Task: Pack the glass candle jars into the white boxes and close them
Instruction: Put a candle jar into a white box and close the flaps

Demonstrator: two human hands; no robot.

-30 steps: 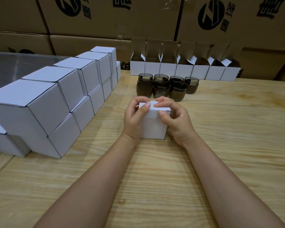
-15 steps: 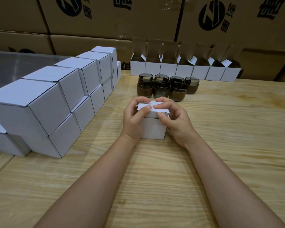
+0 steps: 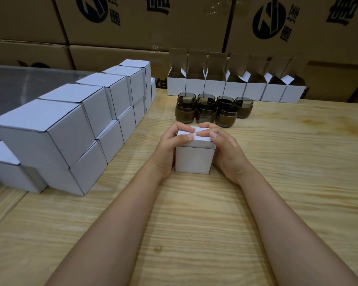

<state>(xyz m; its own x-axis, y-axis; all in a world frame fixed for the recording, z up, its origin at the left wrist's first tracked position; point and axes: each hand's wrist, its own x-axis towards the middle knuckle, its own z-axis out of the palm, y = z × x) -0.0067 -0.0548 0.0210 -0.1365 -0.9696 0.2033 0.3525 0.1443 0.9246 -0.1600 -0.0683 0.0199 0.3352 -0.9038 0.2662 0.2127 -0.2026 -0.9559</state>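
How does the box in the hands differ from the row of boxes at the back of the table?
Lid: the held box has its top flap folded down; the back-row boxes have lids standing open.
Place: the held box sits mid-table, before the candle jars; the back-row boxes line the far edge behind them.
Contact: the left hand and right hand grip the held box; nothing touches the back-row boxes.
Both are white card.

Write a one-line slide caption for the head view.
Left hand and right hand clasp a small white cardboard box on a pale wooden table, dark glass candle jars behind.
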